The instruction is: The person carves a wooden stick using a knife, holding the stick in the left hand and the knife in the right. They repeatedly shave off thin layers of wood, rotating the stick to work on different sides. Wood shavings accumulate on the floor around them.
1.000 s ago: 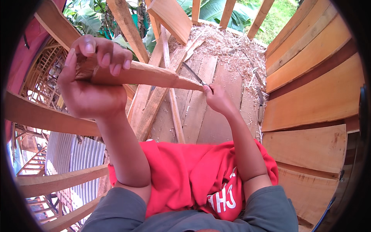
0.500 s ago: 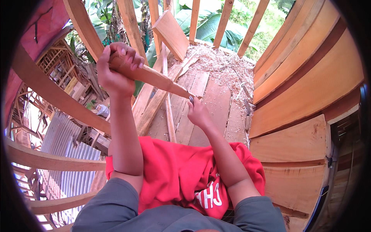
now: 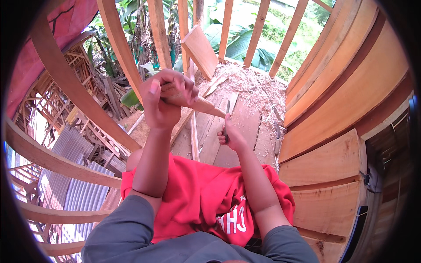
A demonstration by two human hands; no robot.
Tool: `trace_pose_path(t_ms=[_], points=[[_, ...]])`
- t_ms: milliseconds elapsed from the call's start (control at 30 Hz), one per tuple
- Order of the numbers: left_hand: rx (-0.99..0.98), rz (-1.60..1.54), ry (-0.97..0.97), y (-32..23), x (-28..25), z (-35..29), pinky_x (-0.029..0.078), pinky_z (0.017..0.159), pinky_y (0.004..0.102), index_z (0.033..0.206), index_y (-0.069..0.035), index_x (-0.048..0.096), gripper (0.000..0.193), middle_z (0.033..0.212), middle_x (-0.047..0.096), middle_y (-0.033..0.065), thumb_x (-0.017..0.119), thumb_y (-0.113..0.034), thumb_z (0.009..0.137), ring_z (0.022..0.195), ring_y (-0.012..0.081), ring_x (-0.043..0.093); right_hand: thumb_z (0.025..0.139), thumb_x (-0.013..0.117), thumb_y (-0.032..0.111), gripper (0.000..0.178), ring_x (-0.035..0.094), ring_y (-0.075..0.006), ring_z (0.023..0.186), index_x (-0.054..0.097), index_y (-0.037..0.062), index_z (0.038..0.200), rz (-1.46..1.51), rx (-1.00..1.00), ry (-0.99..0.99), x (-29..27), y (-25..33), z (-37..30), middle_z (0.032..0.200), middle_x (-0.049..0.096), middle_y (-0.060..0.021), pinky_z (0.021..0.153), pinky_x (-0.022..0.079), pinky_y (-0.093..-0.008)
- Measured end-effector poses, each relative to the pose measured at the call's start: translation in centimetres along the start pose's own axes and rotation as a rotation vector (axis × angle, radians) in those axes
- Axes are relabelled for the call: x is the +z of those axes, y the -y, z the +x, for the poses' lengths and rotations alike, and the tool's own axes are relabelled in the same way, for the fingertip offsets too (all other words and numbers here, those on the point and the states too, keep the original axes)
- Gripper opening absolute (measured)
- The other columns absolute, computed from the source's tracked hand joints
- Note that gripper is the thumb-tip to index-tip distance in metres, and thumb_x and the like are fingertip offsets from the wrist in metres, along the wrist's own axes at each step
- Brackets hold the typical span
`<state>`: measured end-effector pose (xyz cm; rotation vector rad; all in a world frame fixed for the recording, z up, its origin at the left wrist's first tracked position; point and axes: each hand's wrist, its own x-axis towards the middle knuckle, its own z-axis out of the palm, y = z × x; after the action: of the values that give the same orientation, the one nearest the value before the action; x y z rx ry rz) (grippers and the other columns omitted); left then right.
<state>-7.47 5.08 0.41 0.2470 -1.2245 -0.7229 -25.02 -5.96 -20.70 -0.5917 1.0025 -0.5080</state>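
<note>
What has just shifted is the knife in our right hand. A second ago its blade slanted up to the left beside the wooden piece; 0.5 seconds ago it was mostly hidden near the narrow end. Now it stands out plainly, pointing away from us just beyond that end. We take this to mean that the blade is not working along the wood's long side at this instant, though we cannot tell whether its edge still touches the tip.

Our left hand has come lower and nearer the middle of the view, so the 2 hands now sit closer together. Its fingers are bent partway over the thick end of the wooden piece, holding it against the palm. From there the wood tapers away to the right, raised over the floorboards, its tip right by our right thumb.

The right fingers are curled closely round the knife's handle, with the thumb up toward the blade. Pale shavings cover the far floor, and another tool lies beside the plank wall. Our lap is covered by red cloth, below both hands.
</note>
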Motion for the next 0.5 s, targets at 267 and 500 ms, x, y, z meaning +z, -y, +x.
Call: trace_pose_path(t_ms=[267, 500], points=[[0.13, 0.321, 0.968, 4.3, 8.1, -2.9, 0.053, 0.077, 0.0454, 0.066, -0.004, 0.056, 0.022, 0.063, 0.059, 0.0065, 0.06, -0.02, 0.08, 0.064, 0.0248, 0.064, 0.089, 0.063, 0.026, 0.025, 0.031, -0.002, 0.039, 0.046, 0.0156, 0.074, 0.341, -0.463, 0.163, -5.6, 6.5, 0.8, 0.055, 0.041, 0.008, 0.034, 0.023, -0.0178], [0.002, 0.748, 1.326, 7.7, 7.9, -4.5, 0.016, 0.117, 0.0558, 0.074, -0.007, 0.063, 0.008, 0.083, 0.066, 0.0038, 0.065, -0.014, 0.07, 0.109, 0.0244, 0.061, 0.091, 0.061, 0.011, 0.018, 0.034, -0.0036, 0.041, 0.048, 0.0178, 0.082, 0.396, -0.873, -0.142, -11.3, 10.1, -3.3, 0.059, 0.043, 0.008, 0.037, 0.025, -0.0191]])
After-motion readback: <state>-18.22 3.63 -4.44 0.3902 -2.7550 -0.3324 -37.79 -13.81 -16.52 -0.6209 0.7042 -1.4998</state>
